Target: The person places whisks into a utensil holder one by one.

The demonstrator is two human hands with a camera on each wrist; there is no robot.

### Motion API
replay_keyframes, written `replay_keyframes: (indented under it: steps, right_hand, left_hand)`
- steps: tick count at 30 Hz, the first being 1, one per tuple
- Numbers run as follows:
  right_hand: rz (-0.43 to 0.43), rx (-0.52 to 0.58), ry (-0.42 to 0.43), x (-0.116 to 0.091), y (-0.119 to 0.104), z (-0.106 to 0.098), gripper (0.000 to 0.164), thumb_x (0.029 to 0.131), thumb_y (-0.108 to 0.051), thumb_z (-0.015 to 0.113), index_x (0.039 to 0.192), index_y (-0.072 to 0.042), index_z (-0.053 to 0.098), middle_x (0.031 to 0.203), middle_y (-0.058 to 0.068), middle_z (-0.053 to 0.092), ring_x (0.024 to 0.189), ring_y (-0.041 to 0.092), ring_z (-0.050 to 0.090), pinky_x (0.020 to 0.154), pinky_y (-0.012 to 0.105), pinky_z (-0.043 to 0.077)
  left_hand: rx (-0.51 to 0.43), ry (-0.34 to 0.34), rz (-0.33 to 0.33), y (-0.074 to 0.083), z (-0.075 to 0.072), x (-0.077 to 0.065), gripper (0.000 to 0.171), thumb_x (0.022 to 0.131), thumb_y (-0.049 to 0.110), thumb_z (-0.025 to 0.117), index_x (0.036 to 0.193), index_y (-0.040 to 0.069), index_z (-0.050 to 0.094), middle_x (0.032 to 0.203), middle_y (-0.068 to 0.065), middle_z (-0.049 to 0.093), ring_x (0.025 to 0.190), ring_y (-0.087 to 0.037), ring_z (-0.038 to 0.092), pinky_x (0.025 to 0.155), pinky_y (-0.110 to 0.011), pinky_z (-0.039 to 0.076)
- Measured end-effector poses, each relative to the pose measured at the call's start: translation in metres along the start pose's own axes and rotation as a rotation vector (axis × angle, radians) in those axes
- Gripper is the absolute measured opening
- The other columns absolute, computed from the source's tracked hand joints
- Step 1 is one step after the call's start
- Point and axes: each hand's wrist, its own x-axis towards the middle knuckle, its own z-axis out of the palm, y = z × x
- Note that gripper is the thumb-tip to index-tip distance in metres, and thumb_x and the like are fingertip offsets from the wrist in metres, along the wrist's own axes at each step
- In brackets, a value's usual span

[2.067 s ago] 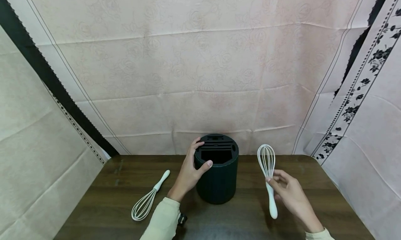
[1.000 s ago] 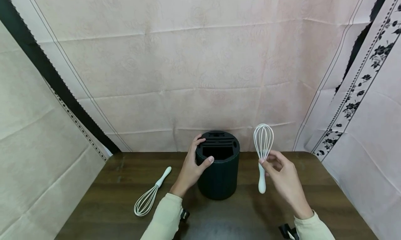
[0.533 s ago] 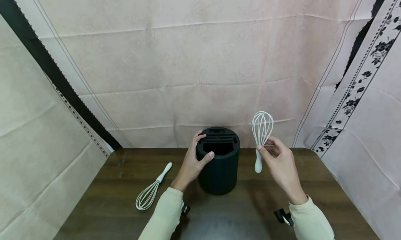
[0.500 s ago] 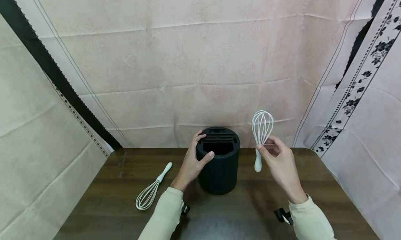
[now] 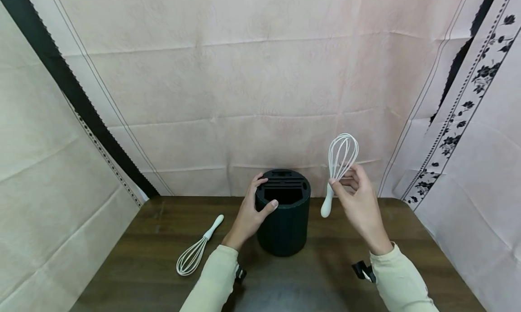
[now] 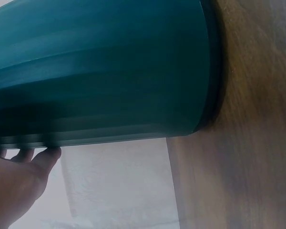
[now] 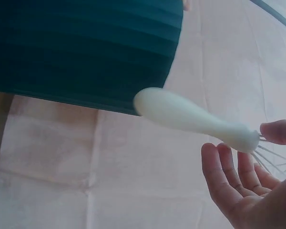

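A dark green cylindrical utensil holder (image 5: 282,233), its slotted top facing up, stands on the table. My left hand (image 5: 247,217) grips its left side near the rim, thumb in front and fingers around the far side. In the left wrist view, part of that hand (image 6: 16,186) shows against the green wall (image 6: 109,81). Right of the holder, my right hand (image 5: 360,203) pinches a white whisk (image 5: 328,200) where wires meet handle. The whisk is in the air, wires up, its handle (image 7: 190,114) slanting down toward the holder. A second white whisk (image 5: 209,233) lies left of my left hand.
The brown wooden table (image 5: 301,285) ends at a pale cloth backdrop (image 5: 260,99) just behind the holder. More cloth hangs at the left (image 5: 49,203) and right (image 5: 480,190) sides. A black wrist device (image 5: 363,271) sits at my right cuff.
My right hand has raised the whisk and brought it left, nearer the holder's top. Its handle end has swung further left. My left hand keeps its place on the holder.
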Motion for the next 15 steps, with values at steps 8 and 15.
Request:
replay_keyframes:
  steps: [8, 15]
  right_hand:
    - [-0.051, 0.039, -0.002, 0.012, -0.017, 0.001, 0.05, 0.109, -0.024, 0.062, 0.148, -0.001, 0.042, 0.133, 0.017, 0.065, 0.104, 0.004, 0.065, 0.083, 0.017, 0.057]
    - [-0.109, 0.133, -0.015, 0.026, -0.034, 0.01, 0.048, 0.107, -0.023, 0.065, 0.141, 0.005, 0.044, 0.124, 0.019, 0.064, 0.097, 0.008, 0.066, 0.079, 0.024, 0.061]
  left_hand:
    - [0.001, -0.003, 0.003, -0.002, 0.001, 0.001, 0.068, 0.102, 0.044, 0.068, 0.161, 0.03, 0.036, 0.175, 0.008, 0.017, 0.16, -0.021, 0.018, 0.122, -0.071, 0.02]
    - [0.006, 0.003, 0.002, -0.003, 0.0, 0.0, 0.068, 0.102, 0.043, 0.069, 0.16, 0.029, 0.037, 0.175, 0.006, 0.018, 0.16, -0.022, 0.018, 0.122, -0.072, 0.02]
